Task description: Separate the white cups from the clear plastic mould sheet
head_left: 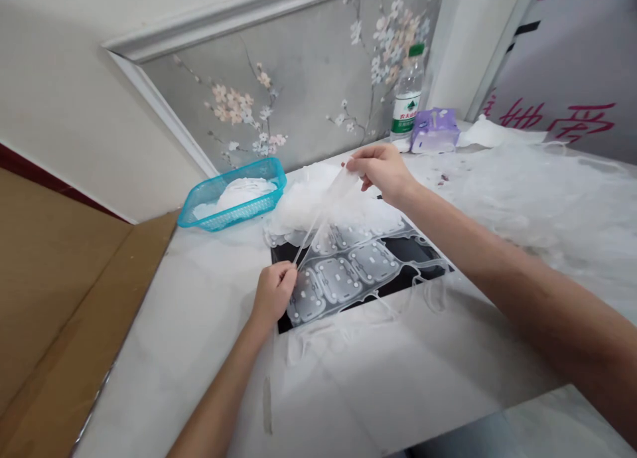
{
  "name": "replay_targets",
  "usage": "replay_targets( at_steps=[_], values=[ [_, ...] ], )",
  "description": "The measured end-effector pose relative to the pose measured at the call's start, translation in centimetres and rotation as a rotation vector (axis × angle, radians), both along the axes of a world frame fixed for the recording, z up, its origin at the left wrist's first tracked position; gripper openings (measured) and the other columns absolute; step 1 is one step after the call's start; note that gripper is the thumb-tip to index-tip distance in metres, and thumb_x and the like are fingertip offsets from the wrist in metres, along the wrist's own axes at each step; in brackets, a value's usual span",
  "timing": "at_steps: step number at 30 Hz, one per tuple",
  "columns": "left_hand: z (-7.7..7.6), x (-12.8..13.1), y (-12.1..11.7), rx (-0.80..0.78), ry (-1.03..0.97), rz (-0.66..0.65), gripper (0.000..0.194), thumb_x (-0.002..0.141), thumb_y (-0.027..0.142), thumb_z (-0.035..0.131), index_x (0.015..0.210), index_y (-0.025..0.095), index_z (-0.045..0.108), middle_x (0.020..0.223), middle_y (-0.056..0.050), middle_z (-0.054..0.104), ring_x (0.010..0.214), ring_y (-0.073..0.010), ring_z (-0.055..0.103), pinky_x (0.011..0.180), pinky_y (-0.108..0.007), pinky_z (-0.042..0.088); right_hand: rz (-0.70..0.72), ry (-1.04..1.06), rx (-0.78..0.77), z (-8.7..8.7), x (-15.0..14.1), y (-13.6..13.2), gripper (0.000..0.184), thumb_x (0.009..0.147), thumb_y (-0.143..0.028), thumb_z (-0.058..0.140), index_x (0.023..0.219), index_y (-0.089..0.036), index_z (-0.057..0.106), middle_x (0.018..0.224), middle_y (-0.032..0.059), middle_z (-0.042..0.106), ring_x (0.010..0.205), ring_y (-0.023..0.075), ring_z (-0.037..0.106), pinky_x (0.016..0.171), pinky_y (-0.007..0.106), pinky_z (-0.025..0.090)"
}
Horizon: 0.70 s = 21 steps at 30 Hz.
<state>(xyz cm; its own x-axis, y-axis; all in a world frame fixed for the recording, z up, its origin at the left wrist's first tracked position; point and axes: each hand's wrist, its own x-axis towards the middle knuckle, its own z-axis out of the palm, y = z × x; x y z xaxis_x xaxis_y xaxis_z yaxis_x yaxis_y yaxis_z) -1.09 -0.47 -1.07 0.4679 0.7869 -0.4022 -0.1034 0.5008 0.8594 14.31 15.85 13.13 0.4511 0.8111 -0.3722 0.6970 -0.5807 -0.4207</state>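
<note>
A clear, stretchy-looking strip (326, 209) runs taut between my two hands. My left hand (275, 291) is closed on its lower end, low over the near left part of a black mat (411, 249). Higher up and farther right, my right hand (382, 171) pinches the other end between thumb and fingers. On the mat lies a translucent sheet of moulded rounded-square pieces (338, 279) joined by thin clear edging. Behind the strip, a heap of whitish translucent pieces (293, 206) covers the mat's far side. Whether the strip is still joined to the sheet, I cannot tell.
A blue plastic basket (199, 219) holding white pieces stands at the back left. Along the wall are a green-capped bottle (409, 96) and a purple packet (435, 131). A wide heap of clear scraps (527, 206) spreads right. Thin scraps (318, 335) lie before the mat.
</note>
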Motion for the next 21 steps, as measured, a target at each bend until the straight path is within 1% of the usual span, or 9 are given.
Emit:
replay_targets(
  at_steps=[4, 8, 11, 13, 14, 15, 17, 19, 21],
  values=[
    [0.1, -0.1, 0.1, -0.023, -0.037, -0.013, 0.028, 0.072, 0.029, 0.037, 0.047, 0.019, 0.029, 0.047, 0.001, 0.032, 0.049, -0.0119, 0.033, 0.052, -0.028, 0.021, -0.048, -0.003, 0.119, -0.7, 0.2, -0.1, 0.01, 0.069, -0.004, 0.054, 0.062, -0.01, 0.058, 0.063, 0.0045, 0.055, 0.05, 0.0085, 0.046, 0.038, 0.019, 0.039],
    [0.1, -0.7, 0.6, -0.054, -0.131, -0.037, 0.029, 0.072, 0.031, 0.036, 0.047, 0.02, 0.026, 0.047, 0.001, 0.03, 0.049, -0.0114, 0.031, 0.051, -0.028, 0.022, -0.012, -0.039, 0.222, -1.6, 0.5, 0.0, 0.009, 0.074, -0.01, 0.053, 0.065, -0.012, 0.056, 0.062, 0.0035, 0.053, 0.051, 0.0102, 0.048, 0.04, 0.023, 0.043],
    [-0.1, -1.3, 1.0, -0.062, -0.25, -0.101, 0.028, 0.071, 0.03, 0.034, 0.046, 0.02, 0.026, 0.047, 0.001, 0.029, 0.048, -0.0111, 0.03, 0.051, -0.028, 0.023, 0.035, -0.089, 0.237, -1.6, 0.4, 0.2, 0.008, 0.076, -0.015, 0.052, 0.068, -0.012, 0.055, 0.064, 0.004, 0.052, 0.052, 0.012, 0.049, 0.043, 0.026, 0.044],
    [-0.3, -1.6, 1.0, -0.063, -0.319, -0.144, 0.029, 0.07, 0.029, 0.035, 0.045, 0.019, 0.026, 0.047, 0.001, 0.029, 0.048, -0.0109, 0.03, 0.05, -0.027, 0.024, 0.068, -0.1, 0.205, -1.4, 0.0, 0.0, 0.009, 0.076, -0.013, 0.049, 0.068, -0.013, 0.052, 0.063, 0.0032, 0.05, 0.054, 0.012, 0.049, 0.047, 0.026, 0.046],
    [-0.4, -1.7, 1.0, -0.066, -0.338, -0.152, 0.029, 0.07, 0.029, 0.037, 0.045, 0.019, 0.027, 0.047, 0.001, 0.029, 0.048, -0.0107, 0.03, 0.051, -0.027, 0.025, 0.088, -0.08, 0.153, -1.3, -0.4, -0.2, 0.01, 0.075, -0.011, 0.046, 0.066, -0.014, 0.05, 0.062, 0.0027, 0.048, 0.055, 0.0117, 0.048, 0.048, 0.025, 0.046],
    [-0.5, -1.8, 0.8, -0.071, -0.344, -0.149, 0.03, 0.07, 0.029, 0.04, 0.045, 0.018, 0.028, 0.047, 0.001, 0.031, 0.049, -0.0107, 0.032, 0.051, -0.027, 0.026, 0.116, -0.03, 0.063, -1.2, -0.9, -0.5, 0.011, 0.074, -0.01, 0.043, 0.065, -0.014, 0.048, 0.062, 0.0023, 0.046, 0.055, 0.0115, 0.048, 0.047, 0.024, 0.045],
    [-0.6, -1.8, 0.5, -0.099, -0.324, -0.1, 0.03, 0.074, 0.031, 0.045, 0.049, 0.017, 0.036, 0.052, 0.0, 0.037, 0.052, -0.0108, 0.037, 0.051, -0.025, 0.027, 0.188, 0.155, -0.238, -1.1, -1.9, -1.4, 0.011, 0.073, -0.01, 0.039, 0.064, -0.015, 0.043, 0.064, 0.0025, 0.046, 0.055, 0.012, 0.048, 0.045, 0.024, 0.045],
    [-0.6, -1.5, 0.2, -0.15, -0.282, -0.012, 0.027, 0.081, 0.038, 0.043, 0.066, 0.016, 0.047, 0.063, 0.0, 0.047, 0.055, -0.0108, 0.044, 0.05, -0.024, 0.029, 0.25, 0.35, -0.542, -1.2, -2.8, -2.4, 0.009, 0.076, -0.016, 0.039, 0.067, -0.015, 0.042, 0.069, 0.0038, 0.048, 0.058, 0.0139, 0.05, 0.043, 0.025, 0.046],
    [-0.3, -1.0, -0.1, -0.195, -0.239, 0.081, 0.033, 0.085, 0.048, 0.039, 0.086, 0.017, 0.051, 0.073, -0.001, 0.053, 0.056, -0.0106, 0.048, 0.049, -0.023, 0.03, 0.275, 0.428, -0.693, -1.5, -3.4, -3.2, 0.009, 0.078, -0.021, 0.04, 0.074, -0.015, 0.044, 0.076, 0.0056, 0.051, 0.062, 0.0157, 0.052, 0.043, 0.027, 0.047]
  ],
)
